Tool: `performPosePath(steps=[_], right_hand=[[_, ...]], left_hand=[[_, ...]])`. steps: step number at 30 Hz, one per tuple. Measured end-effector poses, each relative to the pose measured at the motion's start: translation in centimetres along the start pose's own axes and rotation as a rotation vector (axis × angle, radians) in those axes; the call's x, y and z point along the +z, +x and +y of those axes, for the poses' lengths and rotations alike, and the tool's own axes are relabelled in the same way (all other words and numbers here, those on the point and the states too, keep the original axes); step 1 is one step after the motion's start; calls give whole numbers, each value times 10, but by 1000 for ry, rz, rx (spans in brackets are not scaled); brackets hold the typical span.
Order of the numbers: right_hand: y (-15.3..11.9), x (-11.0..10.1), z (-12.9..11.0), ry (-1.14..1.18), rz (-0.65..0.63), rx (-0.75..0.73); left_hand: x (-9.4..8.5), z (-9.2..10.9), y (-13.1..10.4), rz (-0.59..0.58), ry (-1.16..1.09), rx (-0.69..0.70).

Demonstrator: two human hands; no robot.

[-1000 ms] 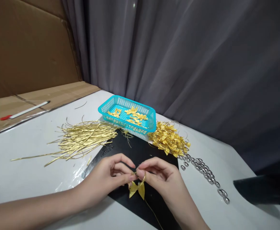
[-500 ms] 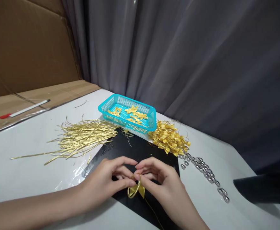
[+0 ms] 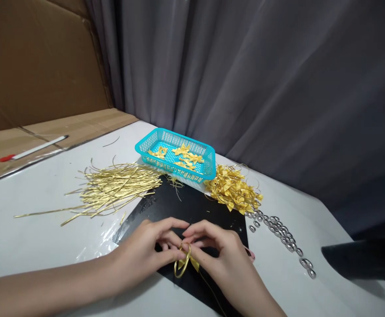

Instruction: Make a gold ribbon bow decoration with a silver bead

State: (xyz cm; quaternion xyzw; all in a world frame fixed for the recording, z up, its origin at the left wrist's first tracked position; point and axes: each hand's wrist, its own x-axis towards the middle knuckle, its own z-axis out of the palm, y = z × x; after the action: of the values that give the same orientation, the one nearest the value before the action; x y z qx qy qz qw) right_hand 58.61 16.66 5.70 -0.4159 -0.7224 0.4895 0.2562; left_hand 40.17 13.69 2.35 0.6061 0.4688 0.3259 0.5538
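Near the front edge of the white bench (image 3: 30, 237), on a black sheet (image 3: 192, 207): left hand (image 3: 142, 253) and right hand (image 3: 223, 257) fingertip to fingertip, both pinched shut on one small gold ribbon bow (image 3: 183, 263). Left grip clenched, thumb and forefinger on the knot, loop of the bow hanging just below the fingers. Right grip likewise closed on the same bow from the other side, with a thin gold tail trailing toward the front edge. Bow held just above the black sheet; touching it or not, cannot tell.

Toward the left edge, a loose pile of thin gold wire strips (image 3: 113, 189), partly on clear plastic film (image 3: 96, 240). At the back edge, a turquoise perforated plastic basket (image 3: 146, 147) with a few gold bows inside. Just beside the basket, to its right, a heap of finished gold bows (image 3: 232, 189). Running from that heap toward the right edge, a line of small silver oval rings (image 3: 283, 233). Beyond the left edge, on brown cardboard (image 3: 80, 125), a white pen with a red cap (image 3: 30, 151). Behind the bench, a grey curtain (image 3: 261, 79).
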Motion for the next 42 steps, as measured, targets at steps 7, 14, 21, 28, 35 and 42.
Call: performPosePath(steps=[7, 14, 21, 28, 35, 42], right_hand=[[-1, 2, 0, -212, -18, -89], [-3, 1, 0, -232, -37, -105], [-1, -5, 4, -36, 60, -73], [-1, -4, -1, 64, 86, -44], [-1, -5, -1, 38, 100, -56], [0, -3, 1, 15, 92, -60]], left_hand=[[2, 0, -1, -15, 5, 1], [1, 10, -2, -39, 61, 47], [2, 5, 0, 55, -30, -11], [-6, 9, 0, 92, -2, -40], [-5, 11, -2, 103, 38, -19], [-6, 12, -2, 102, 68, -31]])
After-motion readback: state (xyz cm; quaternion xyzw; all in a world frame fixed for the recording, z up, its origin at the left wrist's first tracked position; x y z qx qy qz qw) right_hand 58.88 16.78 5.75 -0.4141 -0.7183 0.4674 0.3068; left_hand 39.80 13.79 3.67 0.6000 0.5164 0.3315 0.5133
